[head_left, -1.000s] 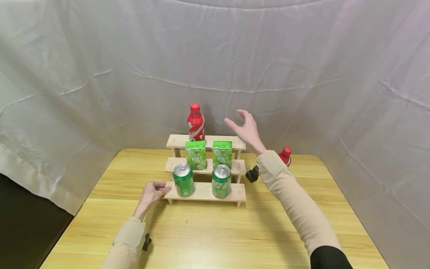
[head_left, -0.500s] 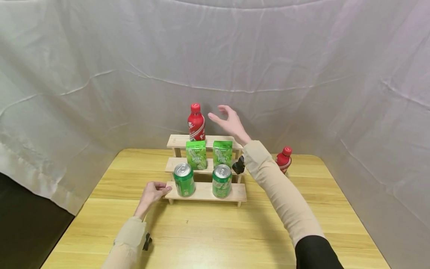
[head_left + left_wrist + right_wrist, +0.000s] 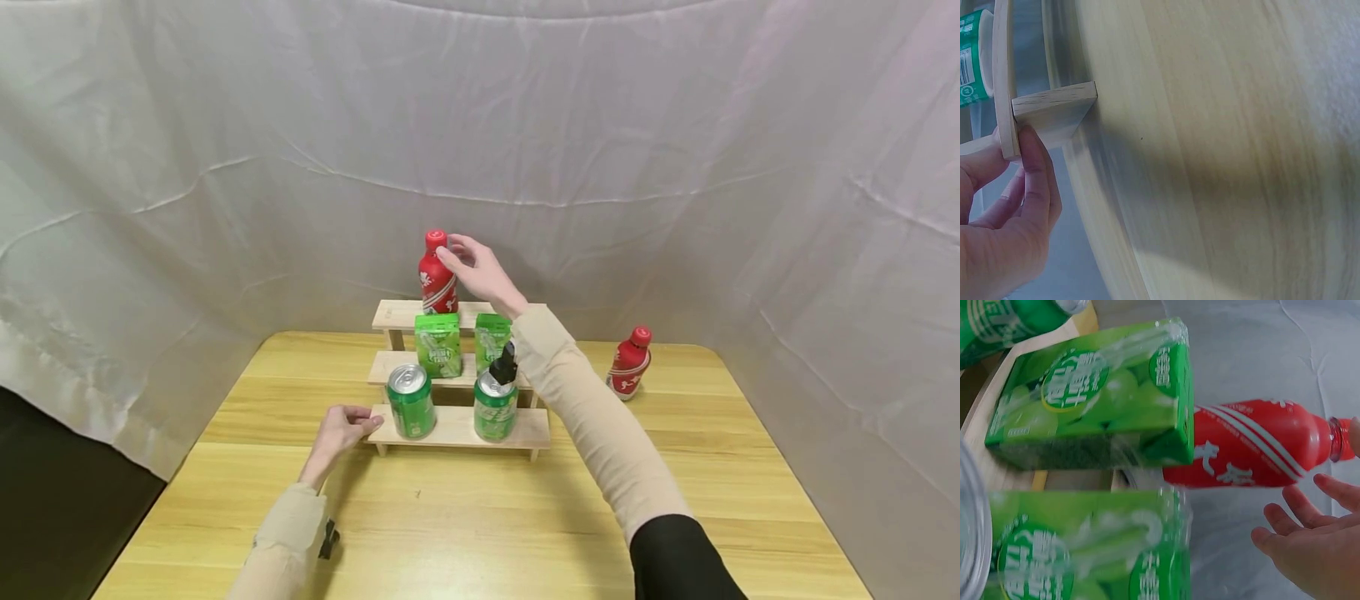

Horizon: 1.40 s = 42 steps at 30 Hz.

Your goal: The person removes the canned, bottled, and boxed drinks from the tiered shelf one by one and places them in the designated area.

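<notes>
A three-step wooden display stand [image 3: 457,427] stands on the table. My left hand [image 3: 339,433] pinches the left end of its lowest step; in the left wrist view the thumb lies on top and the fingers [image 3: 1035,164] underneath. On the top step a red bottle [image 3: 437,282] stands upright at the left. My right hand [image 3: 482,273] is at its neck from the right, fingers spread and slightly bent. In the right wrist view the thumb overlaps the red cap [image 3: 1342,439], while the other fingers [image 3: 1300,509] show apart from the bottle body.
Two green juice boxes [image 3: 438,346] stand on the middle step, and two green cans [image 3: 411,402] on the lowest. A second red bottle [image 3: 628,364] stands tilted-looking on the wooden table [image 3: 465,525] at the right. Grey cloth [image 3: 480,125] hangs behind.
My right hand has moved left across the top step to the red bottle's neck. The second bottle at the right has come out from behind the arm. My left hand stays on the stand.
</notes>
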Available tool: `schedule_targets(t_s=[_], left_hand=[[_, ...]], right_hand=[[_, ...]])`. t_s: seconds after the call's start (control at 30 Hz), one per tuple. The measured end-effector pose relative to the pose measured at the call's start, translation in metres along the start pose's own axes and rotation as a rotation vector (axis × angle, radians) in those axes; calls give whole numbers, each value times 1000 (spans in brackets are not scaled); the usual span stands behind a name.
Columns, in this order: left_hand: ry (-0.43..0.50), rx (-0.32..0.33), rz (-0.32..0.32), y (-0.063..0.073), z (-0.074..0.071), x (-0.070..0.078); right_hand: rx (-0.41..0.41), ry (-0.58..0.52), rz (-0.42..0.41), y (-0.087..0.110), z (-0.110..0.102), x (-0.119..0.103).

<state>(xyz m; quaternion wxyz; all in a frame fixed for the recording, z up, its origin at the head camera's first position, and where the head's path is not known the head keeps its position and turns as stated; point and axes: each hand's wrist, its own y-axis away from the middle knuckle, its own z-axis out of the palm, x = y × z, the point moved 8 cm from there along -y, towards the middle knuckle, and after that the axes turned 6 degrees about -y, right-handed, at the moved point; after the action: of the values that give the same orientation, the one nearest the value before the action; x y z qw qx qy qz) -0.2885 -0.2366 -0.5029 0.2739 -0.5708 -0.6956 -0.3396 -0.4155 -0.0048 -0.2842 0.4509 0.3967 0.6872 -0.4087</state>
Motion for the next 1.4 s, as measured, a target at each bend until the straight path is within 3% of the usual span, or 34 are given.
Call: schedule_targets(t_s=[0.3, 0.8, 1.1, 1.4], left_hand=[[-9, 4, 2, 0, 0, 1], [10, 7, -3, -3, 4, 1], [11, 0, -11, -5, 5, 0], [19, 0, 5, -1, 1, -1]], right_hand=[[-6, -30, 14, -6, 14, 0], [32, 5, 25, -2, 7, -7], [113, -62, -15, 10, -17, -9], [224, -129, -87, 31, -62, -21]])
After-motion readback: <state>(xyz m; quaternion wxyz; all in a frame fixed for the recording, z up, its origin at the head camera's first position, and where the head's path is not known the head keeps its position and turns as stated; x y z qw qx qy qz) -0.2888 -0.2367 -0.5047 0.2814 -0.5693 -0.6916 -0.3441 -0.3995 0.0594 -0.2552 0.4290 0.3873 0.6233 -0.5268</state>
